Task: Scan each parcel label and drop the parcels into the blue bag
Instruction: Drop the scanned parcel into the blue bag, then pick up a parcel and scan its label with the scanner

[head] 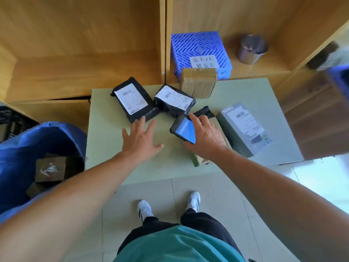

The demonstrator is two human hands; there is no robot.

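On the pale green table (105, 140) lie two black bagged parcels with white labels, one to the left (132, 100) and one in the middle (174, 101). A brown carton (198, 84) stands behind them. A grey-green labelled box (243, 128) lies at the right. My left hand (140, 140) hovers open just in front of the left black parcel. My right hand (204, 138) holds a handheld scanner (184, 131) with a blue screen, above a small brown box (217, 127) mostly hidden under it. The blue bag (22, 148) stands open at the left with cartons inside.
Wooden shelving runs behind and beside the table. A blue plastic crate (200, 44) with a handwritten paper note and a metal cup (252, 49) sit on the shelf behind. A black crate (13, 121) is at far left. My feet stand on tiled floor.
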